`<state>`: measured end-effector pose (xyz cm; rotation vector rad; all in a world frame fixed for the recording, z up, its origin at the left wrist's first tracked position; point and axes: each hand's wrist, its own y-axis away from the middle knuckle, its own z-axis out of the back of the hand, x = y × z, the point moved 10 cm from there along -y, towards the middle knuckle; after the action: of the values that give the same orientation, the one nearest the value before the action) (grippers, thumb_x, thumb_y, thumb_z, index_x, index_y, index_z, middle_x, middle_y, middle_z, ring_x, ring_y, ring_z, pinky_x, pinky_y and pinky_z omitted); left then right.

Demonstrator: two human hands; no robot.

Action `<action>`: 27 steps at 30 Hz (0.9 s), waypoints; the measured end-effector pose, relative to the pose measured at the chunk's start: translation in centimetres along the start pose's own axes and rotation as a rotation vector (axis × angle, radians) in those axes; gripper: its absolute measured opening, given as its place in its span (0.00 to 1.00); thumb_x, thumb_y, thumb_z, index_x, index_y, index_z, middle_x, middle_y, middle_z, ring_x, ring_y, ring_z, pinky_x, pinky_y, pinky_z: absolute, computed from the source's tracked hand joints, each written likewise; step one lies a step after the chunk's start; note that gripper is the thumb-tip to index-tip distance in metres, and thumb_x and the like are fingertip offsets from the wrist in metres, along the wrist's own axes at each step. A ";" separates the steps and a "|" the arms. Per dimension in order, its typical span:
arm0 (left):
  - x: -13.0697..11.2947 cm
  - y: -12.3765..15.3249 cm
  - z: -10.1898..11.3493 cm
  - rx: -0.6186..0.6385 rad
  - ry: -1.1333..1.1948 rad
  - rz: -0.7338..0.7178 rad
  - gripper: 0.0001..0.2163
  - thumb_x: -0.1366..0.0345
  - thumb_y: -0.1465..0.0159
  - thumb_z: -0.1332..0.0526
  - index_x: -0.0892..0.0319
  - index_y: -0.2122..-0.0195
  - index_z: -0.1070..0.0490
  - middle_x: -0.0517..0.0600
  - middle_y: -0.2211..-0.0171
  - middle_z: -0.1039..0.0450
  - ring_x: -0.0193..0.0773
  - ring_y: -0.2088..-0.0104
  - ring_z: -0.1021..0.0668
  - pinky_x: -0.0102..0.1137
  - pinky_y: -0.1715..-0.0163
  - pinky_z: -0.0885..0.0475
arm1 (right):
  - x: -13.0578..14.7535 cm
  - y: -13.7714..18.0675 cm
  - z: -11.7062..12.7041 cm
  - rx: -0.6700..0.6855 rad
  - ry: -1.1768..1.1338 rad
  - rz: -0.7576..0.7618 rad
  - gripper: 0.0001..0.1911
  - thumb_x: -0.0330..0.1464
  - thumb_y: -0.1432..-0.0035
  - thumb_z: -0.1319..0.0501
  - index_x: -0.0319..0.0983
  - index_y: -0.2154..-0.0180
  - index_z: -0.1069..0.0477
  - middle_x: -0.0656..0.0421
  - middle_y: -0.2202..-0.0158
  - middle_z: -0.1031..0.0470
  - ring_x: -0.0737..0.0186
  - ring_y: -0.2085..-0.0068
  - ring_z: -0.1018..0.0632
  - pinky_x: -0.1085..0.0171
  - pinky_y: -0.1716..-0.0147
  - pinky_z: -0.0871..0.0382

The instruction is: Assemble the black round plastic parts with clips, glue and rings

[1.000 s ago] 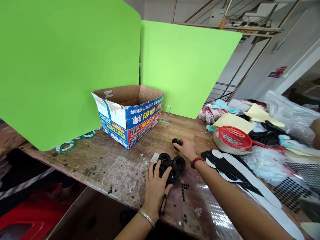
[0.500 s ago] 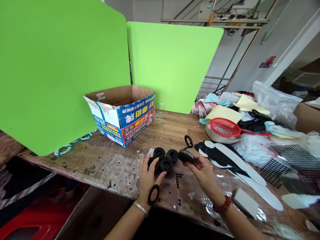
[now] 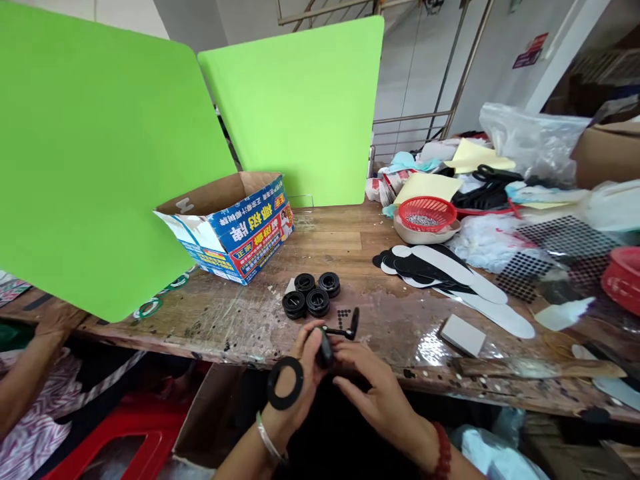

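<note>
My left hand (image 3: 303, 370) grips a thick black round piece (image 3: 325, 350) on edge at the table's front. A thin black stem juts from it to a black ring (image 3: 355, 323) seen nearly edge-on. Against the back of my left hand lies a flat black ring (image 3: 273, 387); how it is attached I cannot tell. My right hand (image 3: 375, 393) is at the piece's right side, fingertips close to or touching it, thumb and fingers apart. Several thick black round pieces (image 3: 318, 302) sit grouped on the table beyond, with small black dots (image 3: 344, 313) beside them.
A blue printed carton (image 3: 260, 227) stands at the back left before green boards (image 3: 300, 120). Black and white insole shapes (image 3: 450, 267), a red basket (image 3: 427, 212) and a pale block (image 3: 463, 335) lie right. A co-worker's arm (image 3: 33, 370) shows far left, near a red stool (image 3: 115, 433).
My right hand brought the black round piece toward me, and my left hand left the grouped pieces and took it. My right fingers have loosened. The view has tilted and shifted.
</note>
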<state>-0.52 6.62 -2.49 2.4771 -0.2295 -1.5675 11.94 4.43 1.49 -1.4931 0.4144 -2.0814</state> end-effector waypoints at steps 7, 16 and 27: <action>-1.9 -0.2 4.9 -0.071 0.106 0.124 0.20 0.55 0.45 0.30 0.58 0.55 0.29 0.48 0.69 0.27 0.33 0.72 0.26 0.25 0.75 0.29 | -7.3 0.3 6.3 -0.031 0.292 -0.297 0.03 0.27 0.42 0.42 0.40 0.66 0.31 0.57 0.69 0.25 0.59 0.66 0.23 0.61 0.65 0.28; 3.6 0.6 4.0 0.113 0.129 0.466 0.20 0.50 0.48 0.29 0.60 0.61 0.26 0.48 0.77 0.32 0.29 0.80 0.36 0.20 0.87 0.47 | -5.5 0.8 14.8 -0.287 0.676 -0.153 0.06 0.28 0.39 0.44 0.40 0.64 0.28 0.52 0.63 0.23 0.54 0.57 0.25 0.54 0.54 0.31; 5.9 -0.4 1.7 0.256 -0.163 0.544 0.31 0.48 0.43 0.34 0.56 0.41 0.34 0.52 0.63 0.24 0.28 0.81 0.37 0.22 0.87 0.48 | -15.8 3.9 26.4 -0.168 0.917 -0.939 0.06 0.28 0.48 0.38 0.36 0.75 0.25 0.55 0.74 0.22 0.62 0.72 0.26 0.66 0.72 0.39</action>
<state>0.46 5.47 -8.48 2.1762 -1.0865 -1.5599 41.53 12.21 -3.87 -0.7297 0.2038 -3.5298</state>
